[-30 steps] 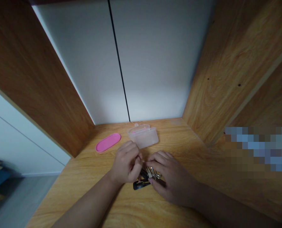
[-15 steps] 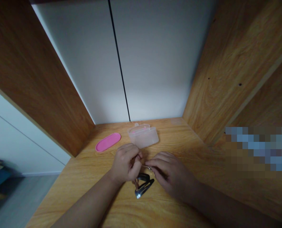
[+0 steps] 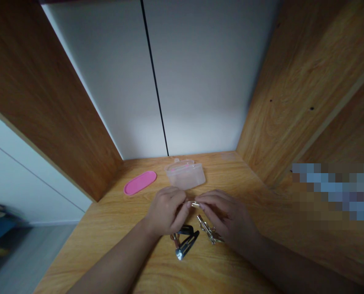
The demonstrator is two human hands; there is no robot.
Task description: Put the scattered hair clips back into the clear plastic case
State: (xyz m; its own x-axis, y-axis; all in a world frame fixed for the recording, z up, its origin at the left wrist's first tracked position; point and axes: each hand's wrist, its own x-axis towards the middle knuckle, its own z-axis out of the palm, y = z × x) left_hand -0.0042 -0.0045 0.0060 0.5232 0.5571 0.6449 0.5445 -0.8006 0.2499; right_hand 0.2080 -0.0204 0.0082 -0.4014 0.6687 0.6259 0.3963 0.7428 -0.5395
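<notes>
A: Where are the hands?
B: Lower centre of frame. Left hand (image 3: 168,210) enters from bottom left, right hand (image 3: 227,212) from lower right. Fingertips nearly meet above the counter (image 3: 105,245).

A: Grip state?
B: Both closed down to a pinch. Left grip has thumb and curled fingers on the left end of a small gold piece (image 3: 195,203). Right grip has thumb and fingertips on its right end. Piece bridges the gap between the hands, shiny, roughly level. Finer detail too small to read.

A: What's around them?
B: More gold metal parts (image 3: 211,232) in a loose bunch, just below the right thumb. Partly covered by that hand; can't tell whether it touches them. Dark clips (image 3: 186,243) sit just below the left hand, lower centre. Lower one slants down-left with a bright glint at its low end; upper one is partly behind the left hand. Small brown bit (image 3: 176,241) beside them, identity unclear.

A: And further back?
B: Translucent container (image 3: 188,179) at centre, just past the hands. Some pink shows at its back part. Pink oval tray (image 3: 140,182) lies flat to its left, apart from it.

A: Surroundings?
B: White panel (image 3: 200,102) with a dark vertical seam behind, wood panels (image 3: 292,90) at left and right of frame. Patch at far right is pixelated.
</notes>
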